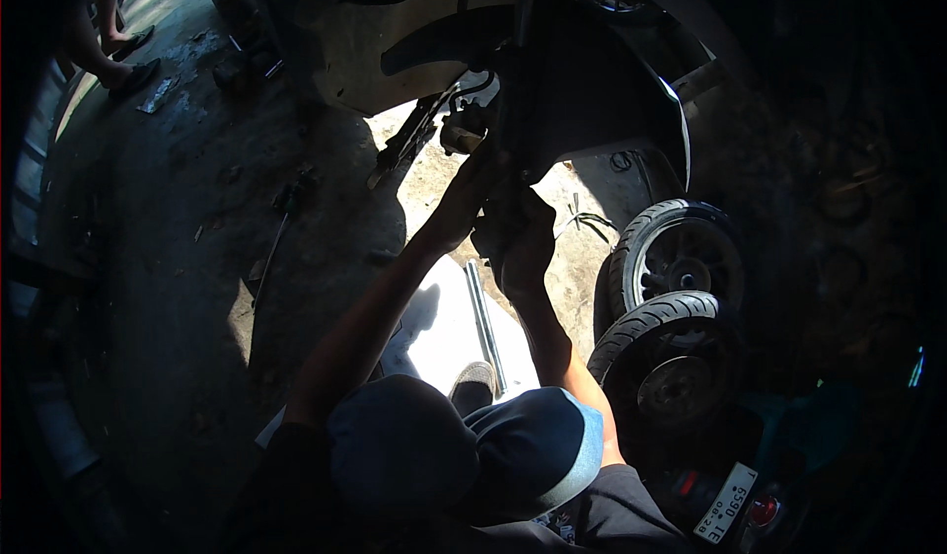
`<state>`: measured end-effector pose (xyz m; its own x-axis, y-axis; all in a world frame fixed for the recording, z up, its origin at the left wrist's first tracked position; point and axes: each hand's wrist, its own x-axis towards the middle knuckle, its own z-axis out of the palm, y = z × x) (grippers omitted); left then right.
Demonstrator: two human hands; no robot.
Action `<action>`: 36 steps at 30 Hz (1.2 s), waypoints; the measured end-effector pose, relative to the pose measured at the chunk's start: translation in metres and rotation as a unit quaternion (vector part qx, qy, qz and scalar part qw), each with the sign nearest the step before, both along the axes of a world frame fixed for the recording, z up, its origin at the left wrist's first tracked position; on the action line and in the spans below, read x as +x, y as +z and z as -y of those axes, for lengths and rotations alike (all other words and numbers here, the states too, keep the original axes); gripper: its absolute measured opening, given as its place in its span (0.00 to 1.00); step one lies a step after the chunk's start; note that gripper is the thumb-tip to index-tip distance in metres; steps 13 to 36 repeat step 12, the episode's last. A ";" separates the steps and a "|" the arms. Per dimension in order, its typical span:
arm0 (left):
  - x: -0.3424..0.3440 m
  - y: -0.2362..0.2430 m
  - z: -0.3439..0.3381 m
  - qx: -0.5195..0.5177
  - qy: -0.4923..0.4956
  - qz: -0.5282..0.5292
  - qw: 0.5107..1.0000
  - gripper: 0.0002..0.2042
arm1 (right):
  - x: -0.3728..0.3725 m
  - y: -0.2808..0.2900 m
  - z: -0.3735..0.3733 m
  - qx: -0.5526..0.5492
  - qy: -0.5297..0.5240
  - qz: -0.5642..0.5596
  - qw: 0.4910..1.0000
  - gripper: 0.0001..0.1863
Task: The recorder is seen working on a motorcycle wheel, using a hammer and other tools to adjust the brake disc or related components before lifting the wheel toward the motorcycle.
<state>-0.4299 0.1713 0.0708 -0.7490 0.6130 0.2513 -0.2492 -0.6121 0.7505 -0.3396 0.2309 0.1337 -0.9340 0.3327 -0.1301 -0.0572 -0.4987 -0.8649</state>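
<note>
In front of me hangs the front end of a motorcycle, with a dark fender [602, 100] and a dark upright fork leg [510, 110]. My left hand [473, 187] is raised to the lower part of this leg, its fingers seemingly closed round it. Just below and to the right, my right hand [520, 238] is closed like a fist. Deep shadow hides what it holds. Left of the fork hangs a metal part [461, 138], perhaps a brake caliper. A silver metal tube [485, 322] lies on a bright white sheet [434, 317] below my hands.
Two wheels with tyres [641, 248] [636, 332] rest at the right. Dark ties or cables [587, 221] lie near them. A thin rod [271, 248] is on the floor [168, 288] at left. Another person's feet [133, 73] show far left. A licence plate [725, 503] is lower right.
</note>
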 end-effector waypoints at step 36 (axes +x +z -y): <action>-0.018 -0.034 -0.004 0.045 -0.051 0.019 0.998 0.32 | -0.009 -0.037 0.004 0.081 -0.052 -0.090 0.991 0.30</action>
